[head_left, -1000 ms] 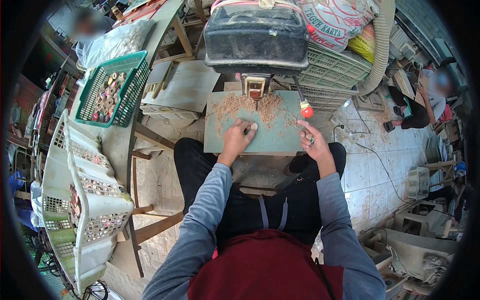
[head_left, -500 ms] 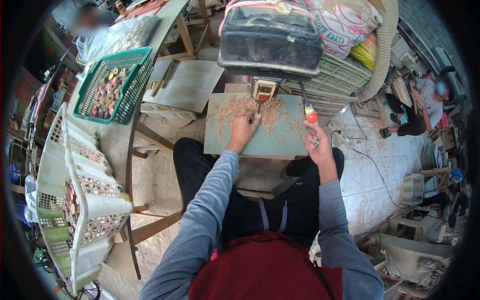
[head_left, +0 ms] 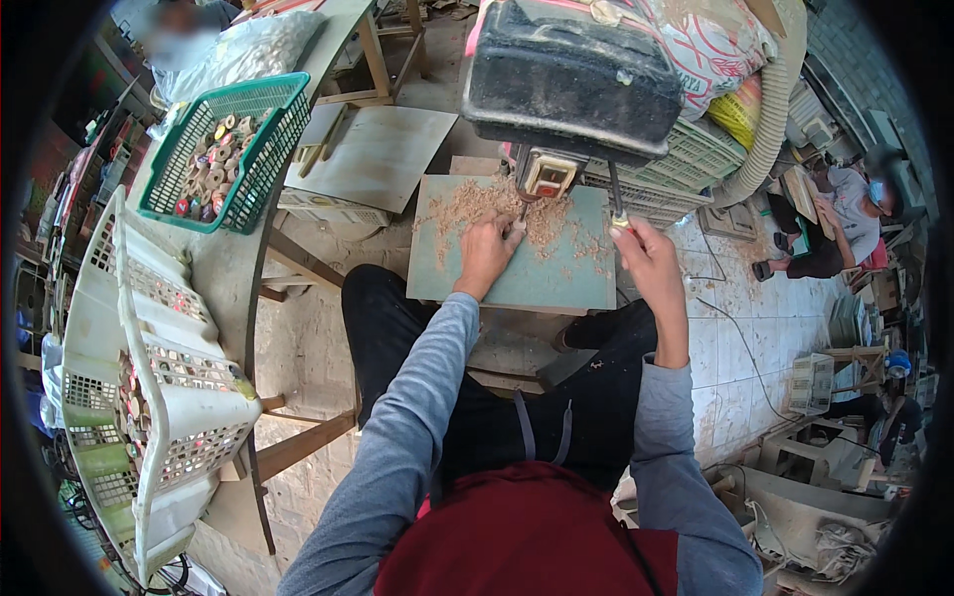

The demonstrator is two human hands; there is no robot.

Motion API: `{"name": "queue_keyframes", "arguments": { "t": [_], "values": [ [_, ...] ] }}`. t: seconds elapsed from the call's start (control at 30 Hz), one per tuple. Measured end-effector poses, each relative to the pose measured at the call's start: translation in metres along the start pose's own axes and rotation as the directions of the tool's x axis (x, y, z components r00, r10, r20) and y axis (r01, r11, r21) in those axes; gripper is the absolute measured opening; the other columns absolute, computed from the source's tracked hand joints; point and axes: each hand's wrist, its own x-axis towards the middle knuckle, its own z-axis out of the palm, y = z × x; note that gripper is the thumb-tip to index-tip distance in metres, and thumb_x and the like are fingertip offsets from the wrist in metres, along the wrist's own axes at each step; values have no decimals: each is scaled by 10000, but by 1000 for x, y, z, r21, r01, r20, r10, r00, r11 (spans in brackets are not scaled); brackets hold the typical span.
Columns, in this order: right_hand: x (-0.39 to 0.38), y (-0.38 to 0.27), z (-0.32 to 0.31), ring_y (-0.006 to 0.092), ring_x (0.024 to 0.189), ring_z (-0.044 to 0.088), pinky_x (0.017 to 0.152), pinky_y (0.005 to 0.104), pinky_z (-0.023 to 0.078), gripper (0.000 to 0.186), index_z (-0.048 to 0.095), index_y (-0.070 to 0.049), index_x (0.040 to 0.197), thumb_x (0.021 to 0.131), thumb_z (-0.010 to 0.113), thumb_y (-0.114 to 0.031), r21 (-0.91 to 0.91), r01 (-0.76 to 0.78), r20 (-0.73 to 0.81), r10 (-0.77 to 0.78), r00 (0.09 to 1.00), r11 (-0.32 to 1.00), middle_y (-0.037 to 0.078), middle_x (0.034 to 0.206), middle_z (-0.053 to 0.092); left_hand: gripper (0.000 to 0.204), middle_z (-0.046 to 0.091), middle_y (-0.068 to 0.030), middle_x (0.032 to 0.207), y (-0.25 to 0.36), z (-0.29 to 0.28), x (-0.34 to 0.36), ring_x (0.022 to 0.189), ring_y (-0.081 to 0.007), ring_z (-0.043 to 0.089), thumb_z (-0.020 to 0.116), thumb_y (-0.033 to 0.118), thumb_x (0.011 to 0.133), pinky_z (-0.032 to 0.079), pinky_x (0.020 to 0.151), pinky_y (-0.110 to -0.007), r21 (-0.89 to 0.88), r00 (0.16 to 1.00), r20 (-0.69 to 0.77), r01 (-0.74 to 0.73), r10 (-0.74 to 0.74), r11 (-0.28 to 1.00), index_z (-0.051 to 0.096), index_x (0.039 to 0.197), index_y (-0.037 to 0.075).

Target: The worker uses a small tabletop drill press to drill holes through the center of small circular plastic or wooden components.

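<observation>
A black drill press [head_left: 566, 84] stands in front of me, its bit coming down over a grey-green board [head_left: 556, 286] strewn with wood shavings [head_left: 545, 226]. Under the bit, my left hand [head_left: 485, 256] pinches a small pale wooden piece [head_left: 518, 228] against the board. My right hand [head_left: 651, 263] is closed around the end of the press's feed lever [head_left: 615, 189]. The red knob seen there earlier is covered by my fingers. Whether the bit touches the wooden piece I cannot tell.
On the left table [head_left: 260, 288], a green basket [head_left: 159, 211] and a tilted white crate [head_left: 149, 397] hold small round wooden pieces. Green crates [head_left: 686, 164] and sacks [head_left: 711, 50] stand behind the press. A person [head_left: 845, 214] sits at the right; a cable [head_left: 740, 343] crosses the tiled floor.
My right hand has risen from just below the red knob and closed over the lever's end. My left hand stays at the wooden piece. The whole view has shifted slightly.
</observation>
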Motion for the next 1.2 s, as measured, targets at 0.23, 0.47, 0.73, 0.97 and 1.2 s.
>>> {"name": "queue_keyframes", "arguments": {
  "t": [0.23, 0.47, 0.73, 0.97, 1.2],
  "values": [
    [53, 61, 23, 92, 619, 454, 584, 283, 398, 407, 668, -8, 1164, 915, 704, -328, -54, -2, -37, 0, 999, 999, 12, 664, 528, 311, 677, -108, 905, -1, 0, 0, 788, -305, 681, 767, 273, 823, 531, 707, -429, 13, 1000, -14, -16, 16, 1000, 754, 1054, 65],
    [85, 66, 29, 140, 622, 537, 619, 304, 443, 565, 617, 15, 1306, 888, 712, -354, -54, -55, -96, 50, 994, 997, 78, 695, 592, 303, 661, -106, 865, -2, 1, 0, 769, -306, 672, 768, 258, 817, 530, 706, -428, 25, 999, -32, -38, 38, 999, 756, 1065, 83],
    [103, 73, 29, 274, 883, 698, 788, 345, 507, 561, 606, -20, 1337, 888, 696, -344, -161, -32, -109, 15, 994, 986, 201, 970, 720, 294, 669, -117, 909, -1, 0, 0, 819, -317, 670, 766, 247, 813, 514, 756, -437, 6, 1000, -11, -11, 11, 1000, 753, 1039, 59],
    [115, 74, 38, 160, 663, 604, 657, 315, 466, 425, 645, 6, 1240, 930, 673, -284, -332, 64, -239, -150, 960, 941, 108, 771, 675, 275, 675, -119, 892, 1, 4, 3, 773, -319, 678, 751, 270, 812, 532, 694, -435, 58, 997, -61, -35, 38, 998, 750, 983, 55],
    [134, 74, 38, 437, 848, 671, 704, 482, 509, 286, 711, -58, 1003, 895, 656, -318, -395, 13, -316, -149, 937, 918, 230, 866, 694, 276, 676, -103, 877, 1, 7, 3, 749, -300, 677, 751, 278, 794, 531, 683, -430, 36, 999, -50, -18, 20, 999, 747, 961, 58]
  ]
}}
